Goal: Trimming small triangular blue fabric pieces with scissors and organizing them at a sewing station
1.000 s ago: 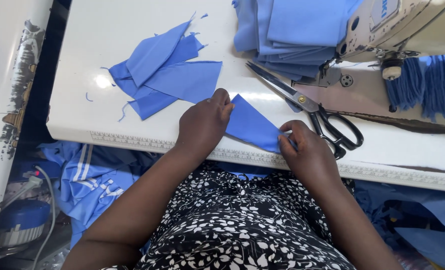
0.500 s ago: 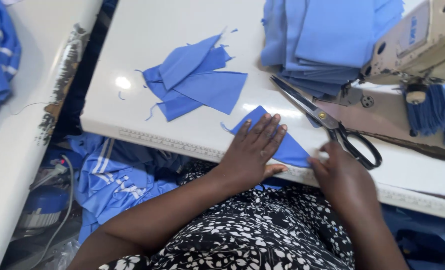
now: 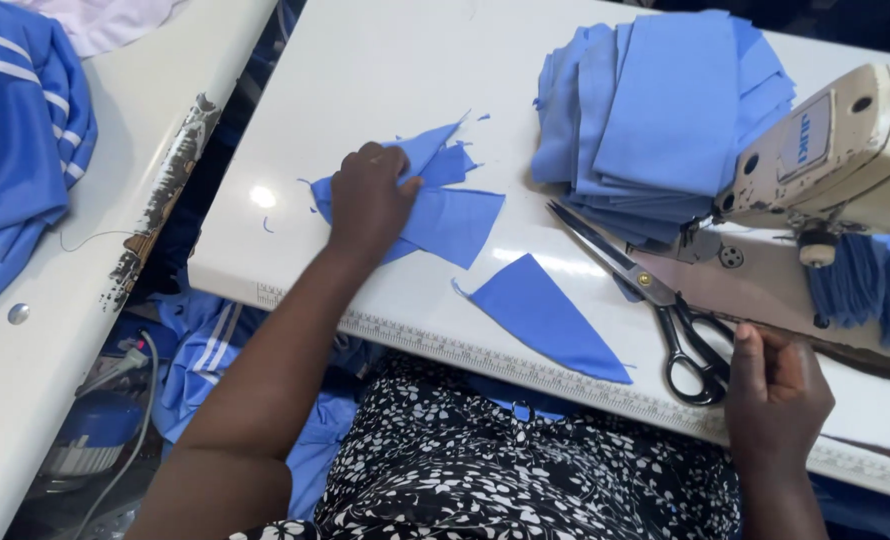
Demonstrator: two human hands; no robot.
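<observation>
Left hand [image 3: 370, 200] flat, fingers spread, pressing on loose pile of blue cut pieces [image 3: 445, 215] mid table [image 3: 385, 70]; grips nothing

Right hand [image 3: 777, 385] loosely curled at table edge, just beside handles of black scissors [image 3: 665, 305]; empty

One folded blue triangle [image 3: 545, 320] lies finished near front edge

Pile: roughly 3–4 pieces, not yet folded

Stack of blue fabric [image 3: 660, 120] by sewing machine [image 3: 845, 150]: count unreadable

Scissors: 1

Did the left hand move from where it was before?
Yes. The left hand was pressing the folded blue triangle near the table's front edge; it now rests farther back and left, on the pile of blue scraps, away from the scissors.
</observation>
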